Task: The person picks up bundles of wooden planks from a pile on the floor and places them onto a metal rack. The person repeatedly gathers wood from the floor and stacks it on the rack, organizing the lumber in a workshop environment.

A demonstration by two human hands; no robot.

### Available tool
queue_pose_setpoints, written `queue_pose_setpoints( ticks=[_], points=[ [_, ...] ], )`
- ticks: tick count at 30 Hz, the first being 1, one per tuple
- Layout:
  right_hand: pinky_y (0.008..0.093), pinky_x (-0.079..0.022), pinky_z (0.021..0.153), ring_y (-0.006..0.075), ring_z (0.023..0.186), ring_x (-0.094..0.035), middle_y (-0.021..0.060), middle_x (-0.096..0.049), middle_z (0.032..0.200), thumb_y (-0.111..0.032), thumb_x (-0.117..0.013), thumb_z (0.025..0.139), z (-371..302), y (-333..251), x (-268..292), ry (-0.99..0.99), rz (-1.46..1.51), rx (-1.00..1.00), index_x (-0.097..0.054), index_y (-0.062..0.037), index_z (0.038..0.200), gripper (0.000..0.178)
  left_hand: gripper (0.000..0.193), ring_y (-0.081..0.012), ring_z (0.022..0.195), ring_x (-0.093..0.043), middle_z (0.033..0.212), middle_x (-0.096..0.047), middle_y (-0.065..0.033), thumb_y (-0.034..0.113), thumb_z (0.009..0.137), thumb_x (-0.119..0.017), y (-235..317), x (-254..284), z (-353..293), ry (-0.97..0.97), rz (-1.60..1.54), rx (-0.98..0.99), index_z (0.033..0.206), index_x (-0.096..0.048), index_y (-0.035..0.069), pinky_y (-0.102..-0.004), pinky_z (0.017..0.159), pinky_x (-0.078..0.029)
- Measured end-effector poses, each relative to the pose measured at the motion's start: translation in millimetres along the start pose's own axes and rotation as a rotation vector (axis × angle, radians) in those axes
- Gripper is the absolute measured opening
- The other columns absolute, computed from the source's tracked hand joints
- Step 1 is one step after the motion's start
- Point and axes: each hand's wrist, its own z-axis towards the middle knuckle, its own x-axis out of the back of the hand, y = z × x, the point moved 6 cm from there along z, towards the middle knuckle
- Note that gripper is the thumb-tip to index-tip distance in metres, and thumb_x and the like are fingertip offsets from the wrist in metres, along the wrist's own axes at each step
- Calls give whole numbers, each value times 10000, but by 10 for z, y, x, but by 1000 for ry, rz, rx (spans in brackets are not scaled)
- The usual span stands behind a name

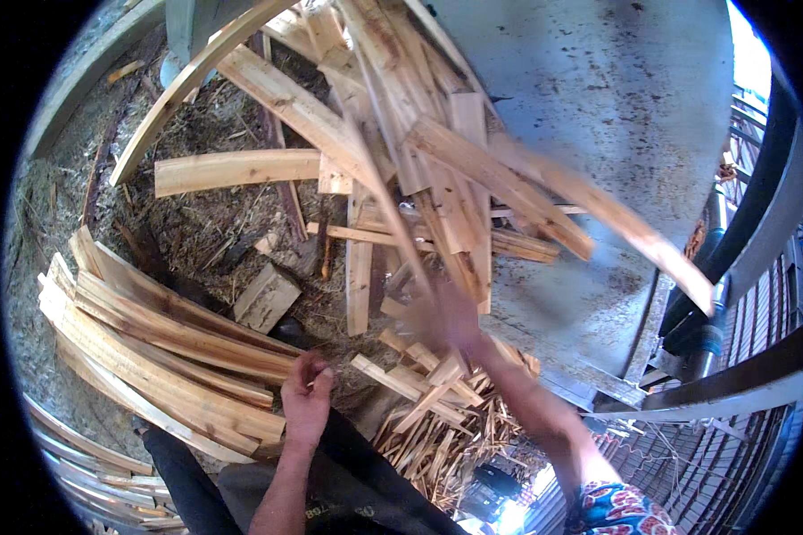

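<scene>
My left hand [308, 390] is closed in a loose curl, with nothing showing in it, beside the right ends of a stack of wooden boards [174, 357]. Motion smears my right hand [444, 319], which is closed round a thin wooden board [394, 214] seen nearly edge-on. That board slants up and left across a loose heap of planks [451, 201]. Just below the right hand, short wood offcuts [428, 383] lie crossed over one another.
A wooden block [268, 299] rests on debris-strewn ground between stack and heap. Behind the heap spreads a stained grey metal sheet [598, 80]. One long plank [633, 230] juts over it toward dark machine parts [696, 330] at right. Thin wood scraps [455, 437] pile near my legs.
</scene>
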Motion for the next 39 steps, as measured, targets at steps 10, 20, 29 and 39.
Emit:
queue_pose_setpoints(
  ticks=[10, 20, 29, 39],
  points=[
    [409, -351, 962, 345, 1141, -442, 200, -455, 1236, -277, -602, 773, -1075, 323, 483, -64, 152, 175, -388, -36, 1269, 591, 212, -98, 825, -523, 879, -562, -27, 24, 807, -534, -219, 40, -54, -7, -18, -44, 1017, -522, 3, -229, 754, -424],
    [419, -395, 882, 355, 1101, -468, 218, -468, 1203, -353, -673, 708, 848, 1653, 1634, 462, -275, -307, -350, -12, 1258, 723, 234, -84, 742, -491, 824, -531, -9, 49, 823, -530, -346, -106, 221, -4, -79, -38, 1047, -496, -9, -221, 685, -416],
    [298, -418, 826, 132, 903, -532, 78, -593, 975, -292, -510, 874, 380, 1711, 1432, 276, 680, -211, -515, -1, 1114, 377, 453, -161, 883, -559, 958, -593, -120, 232, 810, -613, 68, -1139, 1007, -158, -10, -104, 1147, -471, -37, -277, 782, -443],
    [319, -365, 920, 159, 1052, -473, 75, -522, 1128, -271, -534, 845, 391, 1477, 464, 61, 832, -261, -447, -1, 1197, 452, 929, -308, 1243, -319, 1348, -280, -253, 382, 724, -687, 316, -1867, 1571, -308, -189, -44, 1348, -140, -36, -377, 1013, -288]
  ],
)
